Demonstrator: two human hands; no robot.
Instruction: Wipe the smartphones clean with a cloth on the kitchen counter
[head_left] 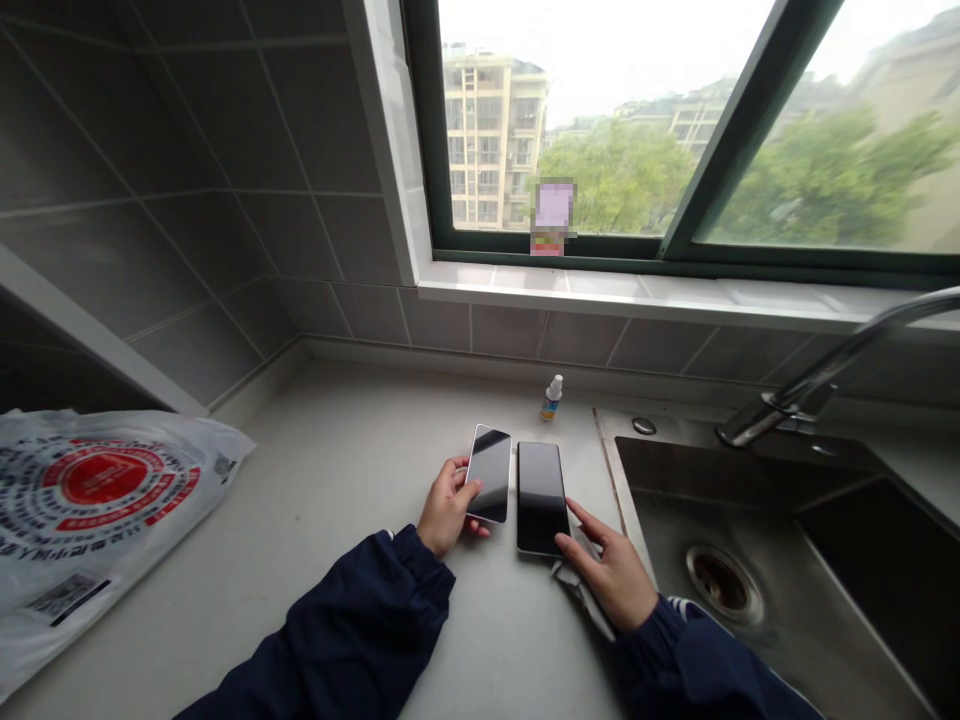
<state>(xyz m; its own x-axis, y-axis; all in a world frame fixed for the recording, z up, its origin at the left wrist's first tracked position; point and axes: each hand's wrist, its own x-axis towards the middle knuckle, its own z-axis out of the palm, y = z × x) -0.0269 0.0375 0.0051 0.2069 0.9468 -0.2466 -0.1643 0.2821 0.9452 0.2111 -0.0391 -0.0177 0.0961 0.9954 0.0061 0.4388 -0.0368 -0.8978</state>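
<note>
Glossy glass-faced phone gripped in left hand, right hand pinching crumpled cloth against second phone

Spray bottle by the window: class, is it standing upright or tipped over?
Upright: the spray bottle stands on its base on the counter, with its white top pointing up.
</note>
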